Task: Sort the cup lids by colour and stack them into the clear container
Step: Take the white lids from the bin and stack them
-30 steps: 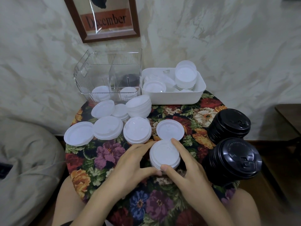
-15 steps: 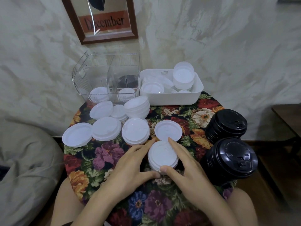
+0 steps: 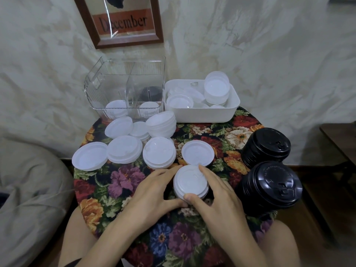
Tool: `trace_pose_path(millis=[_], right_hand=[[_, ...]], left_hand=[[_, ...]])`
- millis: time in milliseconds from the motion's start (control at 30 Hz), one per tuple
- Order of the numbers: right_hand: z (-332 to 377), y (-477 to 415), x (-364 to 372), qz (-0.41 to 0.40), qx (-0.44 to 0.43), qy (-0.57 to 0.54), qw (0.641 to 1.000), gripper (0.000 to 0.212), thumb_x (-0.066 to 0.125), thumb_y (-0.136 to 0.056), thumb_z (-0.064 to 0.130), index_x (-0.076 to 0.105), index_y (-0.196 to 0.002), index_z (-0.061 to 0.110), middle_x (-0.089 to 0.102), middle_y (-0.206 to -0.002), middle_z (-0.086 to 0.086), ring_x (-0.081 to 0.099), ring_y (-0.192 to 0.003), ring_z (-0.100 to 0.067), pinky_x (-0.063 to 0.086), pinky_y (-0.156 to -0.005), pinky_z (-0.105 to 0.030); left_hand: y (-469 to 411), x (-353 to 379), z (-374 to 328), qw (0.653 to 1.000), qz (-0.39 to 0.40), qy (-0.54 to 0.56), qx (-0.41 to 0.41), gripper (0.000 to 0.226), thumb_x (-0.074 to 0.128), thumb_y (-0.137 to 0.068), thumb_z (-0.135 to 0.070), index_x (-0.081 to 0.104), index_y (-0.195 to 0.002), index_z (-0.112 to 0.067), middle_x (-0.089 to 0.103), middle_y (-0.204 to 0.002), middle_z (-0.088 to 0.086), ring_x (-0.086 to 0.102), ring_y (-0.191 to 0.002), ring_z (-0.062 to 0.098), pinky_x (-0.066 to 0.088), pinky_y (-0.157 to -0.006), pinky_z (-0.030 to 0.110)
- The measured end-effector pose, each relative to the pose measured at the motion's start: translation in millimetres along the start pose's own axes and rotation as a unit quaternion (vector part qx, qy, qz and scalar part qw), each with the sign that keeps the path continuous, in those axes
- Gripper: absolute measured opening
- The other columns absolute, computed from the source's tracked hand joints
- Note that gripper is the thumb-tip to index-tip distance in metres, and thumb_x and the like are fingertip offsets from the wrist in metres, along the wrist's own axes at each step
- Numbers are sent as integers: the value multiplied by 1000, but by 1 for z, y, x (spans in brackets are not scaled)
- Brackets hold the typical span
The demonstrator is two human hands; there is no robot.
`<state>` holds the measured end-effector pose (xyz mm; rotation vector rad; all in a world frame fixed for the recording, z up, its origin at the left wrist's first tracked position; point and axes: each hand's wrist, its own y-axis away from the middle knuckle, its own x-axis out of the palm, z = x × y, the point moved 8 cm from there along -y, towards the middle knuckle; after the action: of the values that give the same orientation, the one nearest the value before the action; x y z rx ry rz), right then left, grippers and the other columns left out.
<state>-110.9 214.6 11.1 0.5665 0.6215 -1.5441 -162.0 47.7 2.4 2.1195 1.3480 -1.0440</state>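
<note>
You had your left hand (image 3: 154, 191) and right hand (image 3: 217, 201) both cupped round the white lid stack (image 3: 190, 180) between them, looked like you were squaring it up to lift as one. The clear container (image 3: 125, 89) sat well beyond your fingertips at the far edge of the floral tabletop (image 3: 125, 182), up against a blotchy plaster wall (image 3: 269, 54).

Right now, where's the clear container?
Head view: the clear container stands at the far-left edge of the floral table by the wall, white bin immediately to its right, December frame above.
</note>
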Motion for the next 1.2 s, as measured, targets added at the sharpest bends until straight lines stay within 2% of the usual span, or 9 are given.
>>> trace_pose_path(millis=[267,333,400,500,633,800,967,1100,1200], right_hand=[[-5,5,1,-34,6,-56,998,78,74,-82,55,28,-145,63,31,-140,51,32,-134,17,36,-104,-22],[-3,7,3,-31,-2,-53,998,74,73,-84,50,27,-140,66,28,-140,52,30,-133,18,35,-103,-21],[1,7,4,-26,-17,-41,999,72,71,-87,48,23,-137,69,20,-140,57,23,-133,22,31,-104,-18],[1,5,6,-20,-20,-33,999,73,69,-89,49,18,-136,72,15,-139,59,20,-131,25,31,-105,-19],[2,6,9,-9,-26,-28,999,72,66,-91,52,14,-138,71,8,-137,62,12,-127,32,27,-102,-15],[2,3,11,-5,-28,-10,1000,72,65,-92,51,13,-137,69,3,-137,63,9,-126,35,23,-95,0],[1,-1,11,-2,-22,3,1000,73,45,-74,72,12,-139,66,-6,-140,62,2,-125,38,15,-94,7],[-2,-3,12,1,-23,3,1000,77,42,-71,76,11,-141,63,-9,-143,60,1,-128,37,14,-95,8],[-1,-5,11,5,-24,6,1000,79,39,-69,77,8,-140,64,-17,-143,59,-2,-127,38,13,-94,8]], left_hand=[[0,-1,-12,1000,9,-7,22,88,69,-81,-68,27,-156,-50,42,-152,-29,33,-141,-9,33,-117,24],[1,-6,-16,997,51,-48,35,90,71,-86,-59,18,-159,-50,34,-159,-29,30,-146,-6,30,-120,24],[1,-24,-21,993,85,-78,37,80,68,-95,-45,18,-156,-56,38,-155,-32,41,-139,-6,36,-116,23],[-17,-63,-34,999,22,-21,33,53,59,-102,-30,44,-141,-62,63,-124,-34,61,-111,-9,51,-96,19],[-72,-82,-51,994,-81,27,62,34,61,-102,-24,67,-134,-34,71,-123,-21,65,-110,-4,53,-97,25],[-158,-83,-72,986,-133,-35,97,32,58,-103,-19,69,-133,-22,72,-127,-7,66,-112,10,51,-100,33],[-228,-79,-56,983,-95,-156,7,38,60,-102,-28,63,-138,-20,62,-143,2,55,-131,24,41,-106,37],[-254,-78,-36,979,-54,-182,-72,27,73,-91,-37,71,-99,-11,74,-106,9,66,-97,28,50,-81,37],[-261,-78,-30,975,-50,-199,-87,23,73,-88,-29,69,-91,-7,73,-94,10,65,-84,28,48,-69,34]])
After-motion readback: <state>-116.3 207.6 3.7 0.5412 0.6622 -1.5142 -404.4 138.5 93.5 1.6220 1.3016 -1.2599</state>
